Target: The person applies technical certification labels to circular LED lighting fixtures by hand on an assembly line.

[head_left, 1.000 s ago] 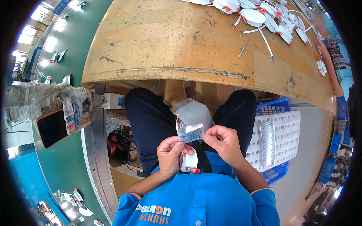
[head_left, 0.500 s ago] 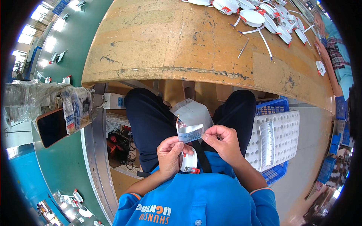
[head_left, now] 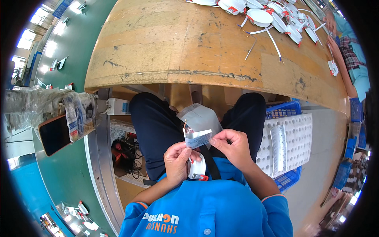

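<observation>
Over my lap, my left hand (head_left: 176, 161) is closed round a white round downlight (head_left: 197, 169) with red-tipped spring clips. Its thumb and forefinger also pinch the left end of a curled, pale printed label (head_left: 198, 139). The label's right end is at the thumb and forefinger of my right hand (head_left: 231, 145), which are pressed together. Behind the label, a translucent grey plastic piece (head_left: 202, 118) stands between my knees, with a thin copper-coloured wire end at its left. Whether the plastic is joined to the label, I cannot tell.
Ahead is a worn wooden table (head_left: 177, 47) with several white downlights (head_left: 272, 17) heaped at its far right. A person's arm (head_left: 341, 67) reaches in there. A blue crate (head_left: 290, 179) bears a white perforated tray (head_left: 296, 142). On the left, a phone (head_left: 54, 135) hangs beside a green conveyor (head_left: 67, 51).
My right thumb and forefinger have shifted slightly at the label's right end. The label is a little more tilted. My left hand keeps its grip, and the whole view has moved slightly.
</observation>
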A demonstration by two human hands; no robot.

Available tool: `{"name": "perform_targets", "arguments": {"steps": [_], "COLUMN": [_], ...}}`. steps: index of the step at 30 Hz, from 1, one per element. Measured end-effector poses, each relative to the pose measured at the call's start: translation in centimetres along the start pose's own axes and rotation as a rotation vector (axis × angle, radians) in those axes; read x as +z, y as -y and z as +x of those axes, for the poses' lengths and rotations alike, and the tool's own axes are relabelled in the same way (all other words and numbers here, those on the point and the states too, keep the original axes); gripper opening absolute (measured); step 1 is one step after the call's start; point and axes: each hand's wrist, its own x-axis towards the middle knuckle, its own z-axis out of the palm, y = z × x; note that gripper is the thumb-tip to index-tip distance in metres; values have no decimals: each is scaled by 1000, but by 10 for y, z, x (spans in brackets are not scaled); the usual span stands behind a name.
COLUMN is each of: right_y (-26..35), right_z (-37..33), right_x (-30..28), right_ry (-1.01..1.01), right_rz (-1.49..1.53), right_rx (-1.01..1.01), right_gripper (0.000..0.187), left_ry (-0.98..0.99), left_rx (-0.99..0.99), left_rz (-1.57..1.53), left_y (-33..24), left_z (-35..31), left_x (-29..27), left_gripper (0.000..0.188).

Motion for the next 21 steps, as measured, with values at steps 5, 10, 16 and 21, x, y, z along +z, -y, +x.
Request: {"name": "perform_targets", "arguments": {"steps": [5,10,16,21], "right_y": [-5,-4,3,1], "right_z": [10,9,7,10], "right_x": [-11,2,8,3], "right_ry": [-163,-33,109,14], "right_rz": [74,237,337,322], "right_rx": [84,-201,-2,45], "right_gripper": [14,21,18,10], "left_ry": [-28,-19,-24,-15], "left_rx": [-22,-52,-51,-24], "left_rz": [-11,-18,-19,-9], "left_y": [0,2,2,2], "left_z": [1,0,-2,-2], "left_x": [-1,0,0,1], "left_gripper": [17,17,17,16]}}
